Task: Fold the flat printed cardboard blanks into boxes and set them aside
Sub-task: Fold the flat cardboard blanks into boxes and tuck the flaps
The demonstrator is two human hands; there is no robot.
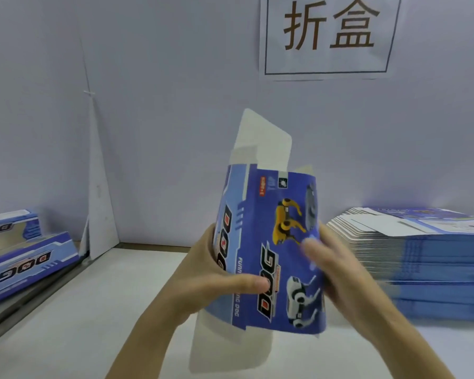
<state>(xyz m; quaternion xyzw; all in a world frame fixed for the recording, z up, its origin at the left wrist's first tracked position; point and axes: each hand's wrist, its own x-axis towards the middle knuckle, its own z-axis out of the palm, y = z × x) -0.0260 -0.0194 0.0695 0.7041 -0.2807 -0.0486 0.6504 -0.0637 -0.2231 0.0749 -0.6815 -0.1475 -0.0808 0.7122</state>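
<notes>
A blue printed cardboard blank (274, 231) with robot-dog pictures stands upright in the air over the white table (93, 310), partly opened into a sleeve, its white flaps sticking out above and below. My left hand (216, 280) grips its left edge, thumb lying across the printed front. My right hand (331, 263) holds the right edge, fingers blurred over the front panel. A tall stack of flat blanks (427, 258) lies on the table at the right. Two folded boxes (25, 258) lie at the far left.
A pale wall stands close behind the table, with a paper sign (329, 34) of two large characters taped to it. A white folded divider (99, 203) leans in the left corner. A dark rail (33, 299) edges the table on the left.
</notes>
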